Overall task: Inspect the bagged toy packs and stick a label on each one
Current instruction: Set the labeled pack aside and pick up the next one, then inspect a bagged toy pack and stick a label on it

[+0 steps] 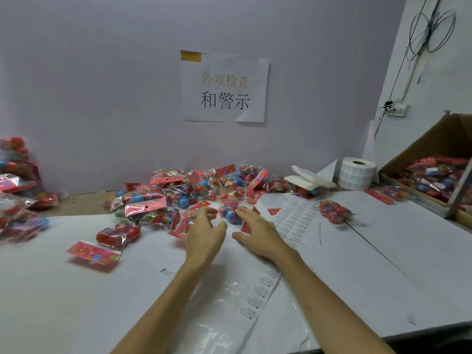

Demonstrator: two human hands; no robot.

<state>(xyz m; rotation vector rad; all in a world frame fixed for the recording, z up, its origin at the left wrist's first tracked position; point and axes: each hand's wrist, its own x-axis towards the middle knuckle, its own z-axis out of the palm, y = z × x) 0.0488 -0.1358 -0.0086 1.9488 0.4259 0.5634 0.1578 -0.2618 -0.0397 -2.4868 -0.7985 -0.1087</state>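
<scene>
Cellophane toy pack (229, 213) beside the label sheet (293, 218); left hand (204, 235) and right hand (258, 235) flank it, fingers apart; best lift one only.

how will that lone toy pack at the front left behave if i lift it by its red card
The toy pack probably hangs floppy: its clear bag looks thin and crinkled. It seems light, holding only a few small red balls. The round balls would likely shift, so the bag end may swing.
</scene>
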